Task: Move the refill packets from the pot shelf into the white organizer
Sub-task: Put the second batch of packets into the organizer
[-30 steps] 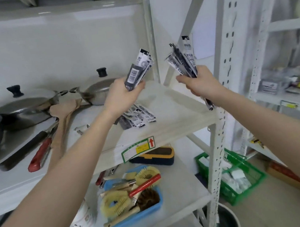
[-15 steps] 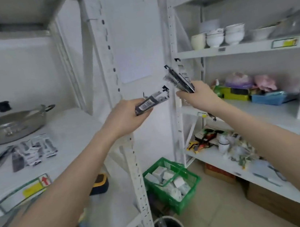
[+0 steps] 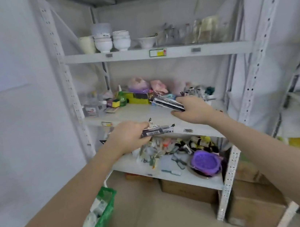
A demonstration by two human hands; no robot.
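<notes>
Head view: the left hand (image 3: 129, 135) grips a bundle of refill packets (image 3: 157, 130) before the middle shelf (image 3: 145, 112); the right hand (image 3: 192, 109) clutches a second bundle (image 3: 168, 103) over that shelf. This looks like the carrying step. The white organizer is not identifiable here, so the next move calls for locating it, then lowering both bundles in.
</notes>
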